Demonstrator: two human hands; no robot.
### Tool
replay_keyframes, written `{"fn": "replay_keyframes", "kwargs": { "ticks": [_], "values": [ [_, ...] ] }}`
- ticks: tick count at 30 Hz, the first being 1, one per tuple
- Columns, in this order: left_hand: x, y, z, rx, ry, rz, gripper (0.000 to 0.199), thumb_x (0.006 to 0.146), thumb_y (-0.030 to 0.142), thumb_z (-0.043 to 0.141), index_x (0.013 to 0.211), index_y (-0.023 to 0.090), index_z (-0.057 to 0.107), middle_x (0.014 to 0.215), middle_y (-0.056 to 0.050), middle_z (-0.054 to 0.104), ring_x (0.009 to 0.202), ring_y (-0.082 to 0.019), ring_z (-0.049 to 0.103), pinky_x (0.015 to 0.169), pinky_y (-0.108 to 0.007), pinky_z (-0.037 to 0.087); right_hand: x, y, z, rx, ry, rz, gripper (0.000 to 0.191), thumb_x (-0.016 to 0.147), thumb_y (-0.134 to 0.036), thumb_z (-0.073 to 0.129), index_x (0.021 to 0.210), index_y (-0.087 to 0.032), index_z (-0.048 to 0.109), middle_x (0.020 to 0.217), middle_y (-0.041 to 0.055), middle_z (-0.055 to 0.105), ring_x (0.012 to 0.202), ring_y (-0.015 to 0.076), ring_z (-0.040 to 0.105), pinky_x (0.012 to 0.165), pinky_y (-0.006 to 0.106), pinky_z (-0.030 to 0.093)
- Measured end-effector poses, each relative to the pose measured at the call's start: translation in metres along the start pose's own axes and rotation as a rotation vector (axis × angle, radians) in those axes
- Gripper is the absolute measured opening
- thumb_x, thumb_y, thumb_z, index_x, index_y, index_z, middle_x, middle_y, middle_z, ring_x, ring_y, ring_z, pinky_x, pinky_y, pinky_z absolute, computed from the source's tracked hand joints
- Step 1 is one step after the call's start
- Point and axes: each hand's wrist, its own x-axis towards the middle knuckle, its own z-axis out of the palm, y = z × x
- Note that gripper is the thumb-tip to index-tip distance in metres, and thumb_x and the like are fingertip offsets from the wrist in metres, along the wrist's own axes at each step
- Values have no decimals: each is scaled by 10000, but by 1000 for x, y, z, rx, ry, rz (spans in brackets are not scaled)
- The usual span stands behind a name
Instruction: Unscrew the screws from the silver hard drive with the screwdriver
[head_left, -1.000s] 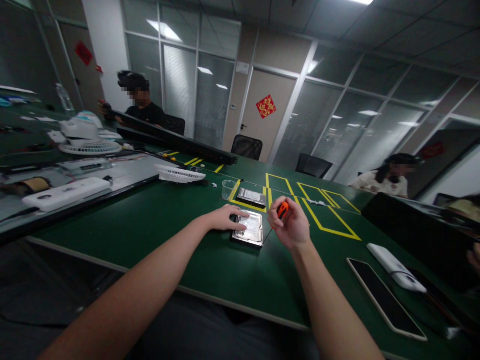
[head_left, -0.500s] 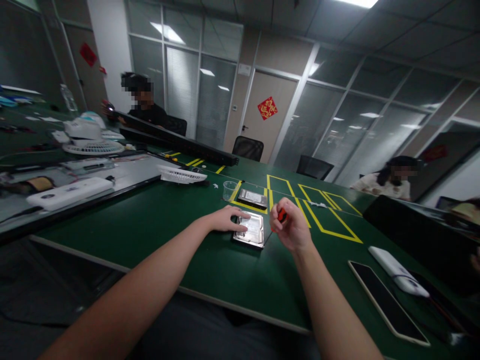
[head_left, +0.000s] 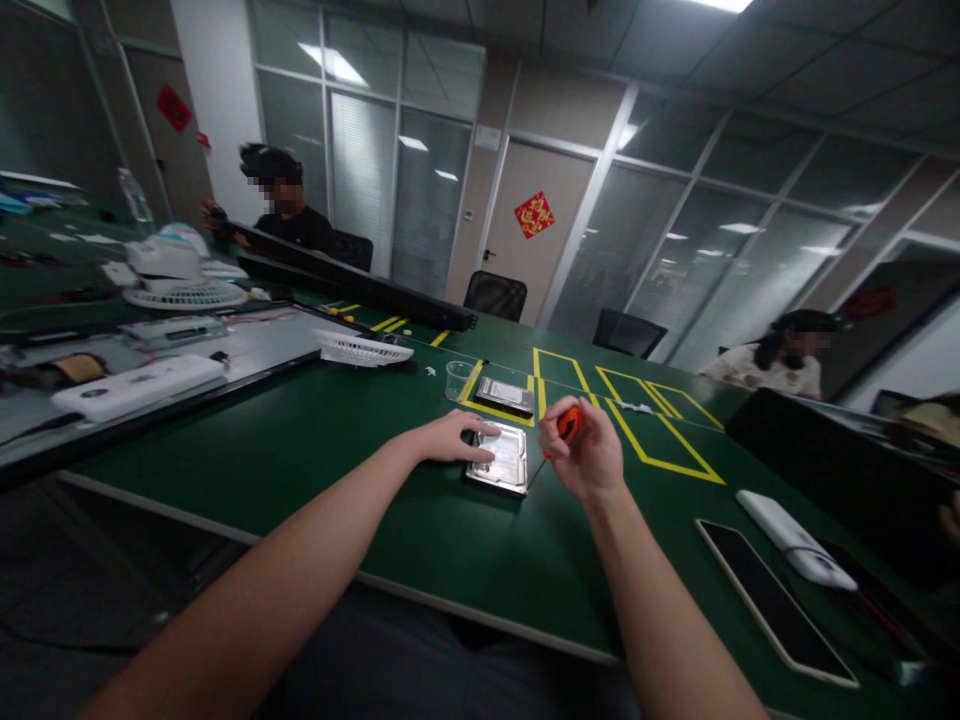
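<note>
A silver hard drive (head_left: 508, 462) lies on the green table, its shiny cover facing up. Spread over its left part, my left hand (head_left: 454, 437) rests thumb and fingers on the cover. My right hand (head_left: 585, 447) is wrapped round the orange-red and black handle of a screwdriver (head_left: 568, 424). The thin shaft slants down to the drive's near right corner; whether the tip sits in a screw is too small to tell. Just beyond stands a clear plastic cup (head_left: 459, 381), beside a second hard drive (head_left: 505, 395) within yellow tape.
A phone (head_left: 776, 600) and a white power strip (head_left: 795, 540) lie at the right. On the left are a large panel (head_left: 262, 345), another white power strip (head_left: 142, 385) and fan parts (head_left: 364, 347). Two people sit across the table, near a long black bar (head_left: 352, 285).
My right hand has turned slightly around the screwdriver, showing more of the orange handle. My left hand and the drive stay in place.
</note>
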Motion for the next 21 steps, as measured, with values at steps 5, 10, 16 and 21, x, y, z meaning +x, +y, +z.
{"fn": "replay_keyframes", "kwargs": {
  "ticks": [5, 10, 16, 21],
  "values": [
    [0, 0, 0, -3, 3, 6, 752, 782, 713, 684, 1441, 374, 554, 1571, -92, 414, 1464, -353, 345, 1191, -482, 280, 2, 0, -1, 8, 4, 10, 340, 921, -387, 470, 736, -187, 674, 524, -3, 489, 440, 101, 347, 454, 237, 292],
    [0, 0, 1, 7, 13, 11, 722, 787, 696, 691, 1428, 386, 566, 1558, -84, 432, 1456, -354, 356, 1192, -480, 278, 0, 0, 3, 2, -10, -26, 243, 906, -326, 519, 730, -190, 618, 629, 8, 551, 507, 115, 460, 482, 242, 335],
    [0, 0, 1, 6, 6, 2, 740, 780, 712, 685, 1433, 386, 561, 1572, -70, 421, 1461, -369, 343, 1187, -490, 285, -1, 0, 5, -21, 5, -49, 225, 886, -341, 575, 716, -193, 578, 703, 1, 579, 495, 108, 493, 470, 245, 359],
    [0, 0, 0, 2, -5, -10, 765, 773, 732, 676, 1443, 384, 548, 1580, -69, 410, 1463, -358, 341, 1183, -489, 293, 0, 0, 2, 1, -22, -34, 167, 883, -314, 584, 761, -200, 594, 720, -17, 602, 399, 60, 398, 419, 220, 280]
  ]
}}
